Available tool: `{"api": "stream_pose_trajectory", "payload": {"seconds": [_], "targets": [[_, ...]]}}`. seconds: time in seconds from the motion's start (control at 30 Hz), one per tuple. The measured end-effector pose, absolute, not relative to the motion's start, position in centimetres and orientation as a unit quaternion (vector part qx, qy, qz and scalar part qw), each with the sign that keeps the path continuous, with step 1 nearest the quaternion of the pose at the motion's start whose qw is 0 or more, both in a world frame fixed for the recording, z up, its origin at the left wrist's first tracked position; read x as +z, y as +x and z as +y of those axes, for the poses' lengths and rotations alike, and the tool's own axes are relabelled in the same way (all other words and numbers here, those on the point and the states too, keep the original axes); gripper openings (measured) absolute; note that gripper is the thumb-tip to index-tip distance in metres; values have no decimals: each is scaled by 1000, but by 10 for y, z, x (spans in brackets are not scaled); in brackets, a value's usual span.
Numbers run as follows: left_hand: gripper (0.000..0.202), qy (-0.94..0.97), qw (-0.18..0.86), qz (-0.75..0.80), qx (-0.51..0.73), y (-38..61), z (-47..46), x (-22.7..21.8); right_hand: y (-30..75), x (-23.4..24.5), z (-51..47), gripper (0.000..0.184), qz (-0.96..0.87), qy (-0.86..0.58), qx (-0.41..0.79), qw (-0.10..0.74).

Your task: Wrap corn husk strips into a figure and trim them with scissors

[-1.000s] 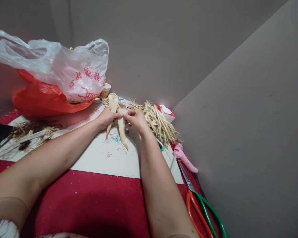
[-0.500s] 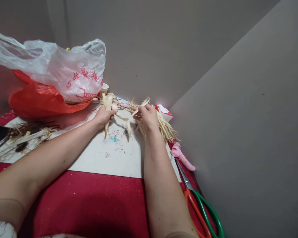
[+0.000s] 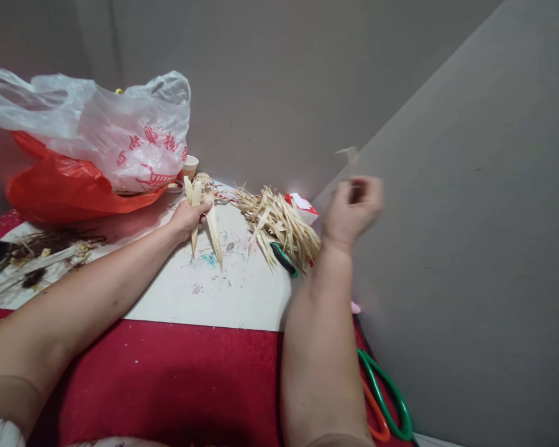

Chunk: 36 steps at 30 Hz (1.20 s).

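Over the white board (image 3: 168,301), my left hand (image 3: 189,220) is closed on several pale dried husk strips (image 3: 215,239), whose pointed ends hang down. My right hand (image 3: 354,208) is raised to the right in front of the grey wall, its fingers curled in a pinch. A blurred pale strip (image 3: 353,155) sticks up from its fingers. Between the hands lies a heap of dry straw-like husk strips (image 3: 282,223). A green and black tool handle (image 3: 283,259) pokes out from under the heap.
At the left stand a white plastic bag (image 3: 135,124) and a red bag (image 3: 60,186), with a paper cup (image 3: 190,165) behind. Dried roots (image 3: 37,254) lie at the left. Scissors with green and orange handles (image 3: 391,397) rest by the right wall, partly behind my forearm.
My right hand has moved up and right, away from the heap, with a pale strip. The heap and the green-black handle now show. My left hand keeps its strips.
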<state>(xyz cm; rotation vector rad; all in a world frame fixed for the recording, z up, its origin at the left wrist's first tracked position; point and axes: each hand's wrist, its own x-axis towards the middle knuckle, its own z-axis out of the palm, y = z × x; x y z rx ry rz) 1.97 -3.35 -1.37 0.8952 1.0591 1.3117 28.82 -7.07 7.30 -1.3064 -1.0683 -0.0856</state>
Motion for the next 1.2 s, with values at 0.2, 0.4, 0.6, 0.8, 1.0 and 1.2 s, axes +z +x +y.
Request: {"api": "stream_pose_trajectory", "payload": {"seconds": [0.2, 0.4, 0.6, 0.8, 1.0, 1.2], "targets": [[13, 390, 647, 423, 501, 21, -42, -5, 242, 53, -52, 11, -555, -593, 68, 579], [21, 424, 590, 427, 538, 21, -44, -3, 170, 40, -63, 10, -624, -572, 386, 367], [20, 453, 589, 416, 524, 19, -41, -9, 160, 24, -63, 14, -561, -567, 438, 414], [19, 478, 601, 400, 500, 19, -38, -14, 162, 26, -62, 15, -560, -573, 430, 415], [17, 494, 586, 407, 497, 20, -41, -15, 161, 21, -58, 13, -587, -580, 402, 398], [14, 526, 563, 391, 503, 22, -46, -11, 162, 14, -51, 16, -662, -615, 252, 347]]}}
